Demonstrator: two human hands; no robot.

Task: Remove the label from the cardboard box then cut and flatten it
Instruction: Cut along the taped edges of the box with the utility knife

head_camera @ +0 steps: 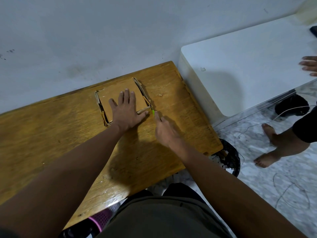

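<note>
So the small square brown cardboard box (118, 96) is sitting on our long wooden table (68, 134), over toward the far edge near the pale wall (85, 31). It looks squashed pretty low already, with the side walls splaying out around the flat top panel. Our left hand (126, 111) is spread out flat on top of it, fingers open, palm pressing down on the near half of the panel, not gripping anything. Our right hand (167, 131) is just beside the box's near right corner, curled closed around a thin tool with a bright green tip (153, 112), and that tip is right up against the corner edge of the cardboard. Can't tell what kind of blade it is, too small and a bit blurry.

Off the right end of the table there's a white flat-topped cabinet (240, 66), and tucked under the table corner is a black mesh waste bin (229, 158) with pale scraps in it. Someone else's bare feet (267, 146) are standing on the marbled grey floor (257, 186) to the right, and their hand (309, 65) is poking in at the frame edge.
</note>
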